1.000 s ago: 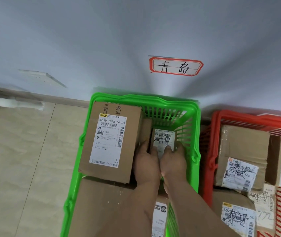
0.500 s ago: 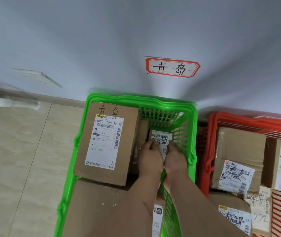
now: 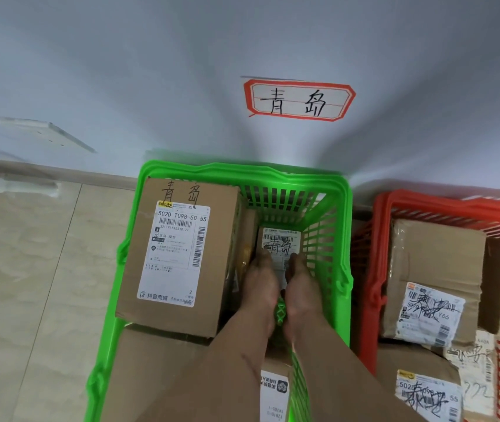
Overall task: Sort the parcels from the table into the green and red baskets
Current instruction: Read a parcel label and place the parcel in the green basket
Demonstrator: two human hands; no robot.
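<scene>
The green basket (image 3: 341, 226) stands on the floor against the wall. Deep in its far right corner lies a small parcel (image 3: 280, 240) with a white label and handwriting. My left hand (image 3: 261, 284) and my right hand (image 3: 299, 284) reach down side by side, fingertips on the parcel's near edge. A large brown box (image 3: 178, 254) with a long white label fills the basket's left side, resting on another box (image 3: 157, 373). The red basket (image 3: 373, 269) sits to the right, holding several labelled parcels.
A red-bordered paper sign (image 3: 299, 100) with handwriting is stuck on the wall above the green basket. Beige floor tiles (image 3: 29, 284) stretch to the left. A labelled parcel (image 3: 274, 394) lies low in the green basket near my forearms.
Both hands have pushed the small parcel lower and farther into the basket's far right corner. The view has shifted slightly.
</scene>
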